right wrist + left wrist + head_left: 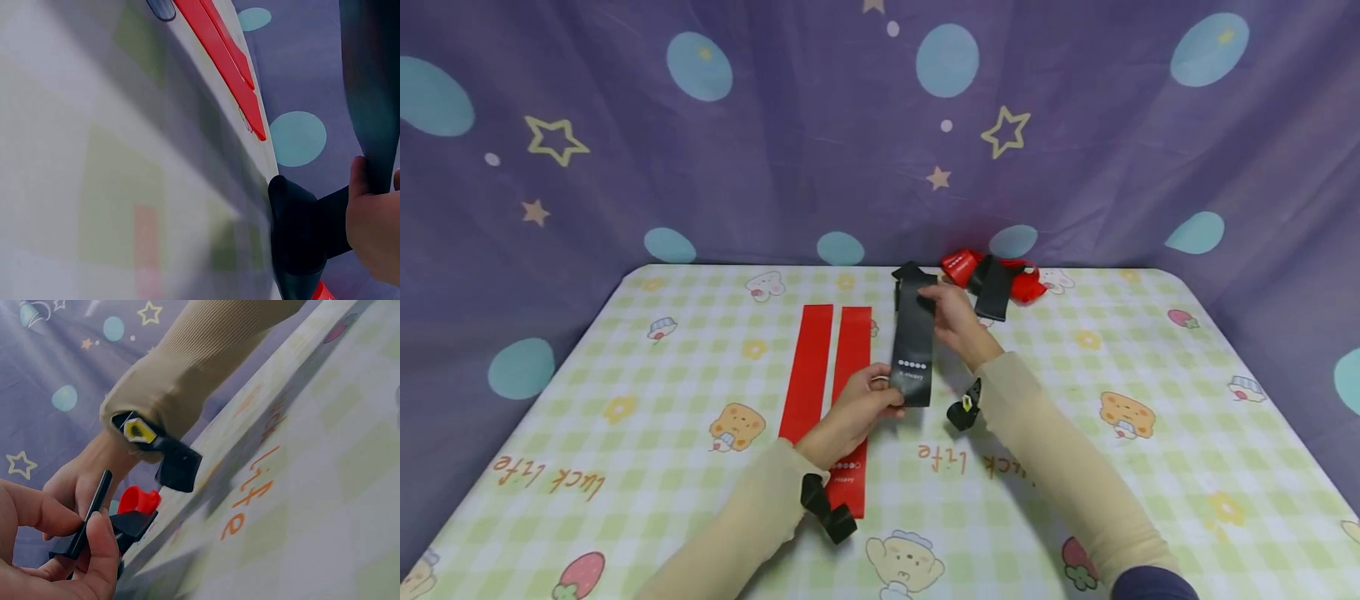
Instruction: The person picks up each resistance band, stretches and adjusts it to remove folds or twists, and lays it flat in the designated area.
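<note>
A flat black exercise band [913,337] with "X-Heavy" printed near its lower end is held up over the table between both hands. My left hand [853,410] pinches the lower end between thumb and fingers; the left wrist view shows the band [94,503] edge-on in that pinch. Higher up, my right hand [957,321] grips the right edge, thumb on the front. More black band hangs loosely behind the top, also seen in the right wrist view as a dark loop [297,228]. Two red bands [807,367] lie flat side by side, partly under my left arm.
At the back edge, right of the right hand, sits a tangled pile of red and black bands [996,290]. A patterned checked cloth [1120,492] covers the table. A purple curtain [820,158] hangs directly behind it. Black straps dangle from both wrists.
</note>
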`<state>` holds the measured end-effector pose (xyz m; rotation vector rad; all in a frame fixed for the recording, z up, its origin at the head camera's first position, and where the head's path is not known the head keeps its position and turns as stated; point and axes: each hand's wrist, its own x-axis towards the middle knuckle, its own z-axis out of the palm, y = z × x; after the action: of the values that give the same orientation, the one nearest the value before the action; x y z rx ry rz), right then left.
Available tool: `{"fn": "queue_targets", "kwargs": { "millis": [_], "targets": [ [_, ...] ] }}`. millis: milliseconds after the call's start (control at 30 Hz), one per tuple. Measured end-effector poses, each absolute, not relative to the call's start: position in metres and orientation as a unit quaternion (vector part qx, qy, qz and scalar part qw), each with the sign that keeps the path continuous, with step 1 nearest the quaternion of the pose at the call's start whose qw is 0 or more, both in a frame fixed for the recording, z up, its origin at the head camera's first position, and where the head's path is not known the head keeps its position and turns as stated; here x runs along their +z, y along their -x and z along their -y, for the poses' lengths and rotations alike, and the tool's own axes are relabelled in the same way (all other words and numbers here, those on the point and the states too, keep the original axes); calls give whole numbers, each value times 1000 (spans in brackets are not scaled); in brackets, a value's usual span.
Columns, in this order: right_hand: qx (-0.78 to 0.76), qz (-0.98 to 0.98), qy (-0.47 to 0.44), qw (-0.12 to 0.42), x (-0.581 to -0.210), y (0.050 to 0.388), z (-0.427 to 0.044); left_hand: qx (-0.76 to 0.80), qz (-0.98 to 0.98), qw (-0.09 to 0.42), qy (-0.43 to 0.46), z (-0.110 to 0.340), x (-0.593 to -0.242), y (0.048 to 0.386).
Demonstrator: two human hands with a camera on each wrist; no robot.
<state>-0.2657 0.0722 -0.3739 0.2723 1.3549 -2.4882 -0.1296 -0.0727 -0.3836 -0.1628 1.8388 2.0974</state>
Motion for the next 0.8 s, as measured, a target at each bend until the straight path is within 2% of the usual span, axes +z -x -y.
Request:
{"fn": "queue_targets", "kwargs": {
  "millis": [67, 300, 367, 533, 567, 700, 800],
  "targets": [
    [-864, -468, -98, 158, -381, 271, -75, 741, -646, 178, 49, 73, -385, 125],
    [-866, -482, -42, 129, -482, 364, -88, 727, -657, 192, 54, 76, -388, 107],
    [-860, -488, -45, 140, -470, 355, -87, 724, -659, 199, 52, 76, -390, 101],
    [-835, -522, -39, 169, -466, 345, -82, 719, -662, 205, 43, 78, -392, 88],
    [-831, -529, -37, 169, -479, 357, -81, 717, -664, 206, 40, 79, -392, 85],
    [-829, -532, -33, 170, -496, 363, -75, 705, -675, 214, 19, 81, -392, 75],
    [-820, -545, -41, 167, -524, 384, -72, 691, -687, 224, 7, 83, -391, 69]
  ]
}}
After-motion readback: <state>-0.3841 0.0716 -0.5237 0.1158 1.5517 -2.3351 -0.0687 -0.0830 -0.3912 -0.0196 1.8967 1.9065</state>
